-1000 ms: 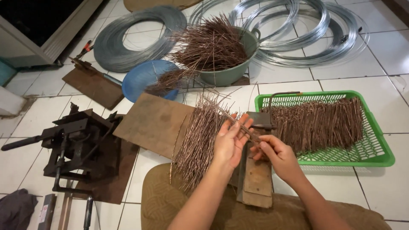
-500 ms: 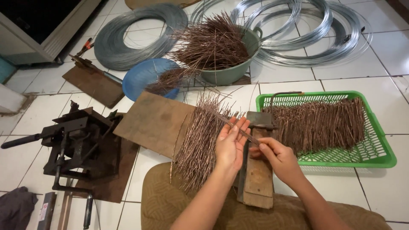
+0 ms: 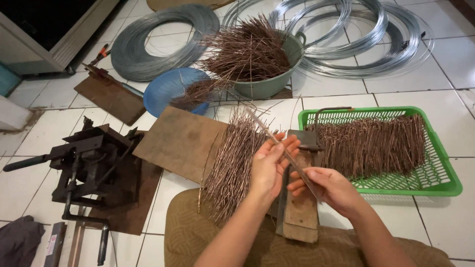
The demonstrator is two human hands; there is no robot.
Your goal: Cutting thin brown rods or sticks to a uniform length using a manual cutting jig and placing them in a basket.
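My left hand [image 3: 269,165] and my right hand [image 3: 329,188] hold a small bunch of thin brown wire rods [image 3: 277,143] between them, tilted up to the left. They hover over a wooden block with a metal bending jig [image 3: 299,207]. A loose pile of straight brown rods [image 3: 232,158] lies just left of my left hand. A green plastic basket [image 3: 445,178] at the right holds a row of bent rods [image 3: 376,143].
A grey-green basin [image 3: 272,84] full of rods and a blue bowl [image 3: 166,89] stand behind. Coils of silver wire [image 3: 148,49] lie on the white tiles. A black metal press [image 3: 89,158] sits at the left, a brown board [image 3: 180,141] beside it.
Both hands have lifted a bunch of rods off the jig and tilted it up. My right hand has drawn back toward me.
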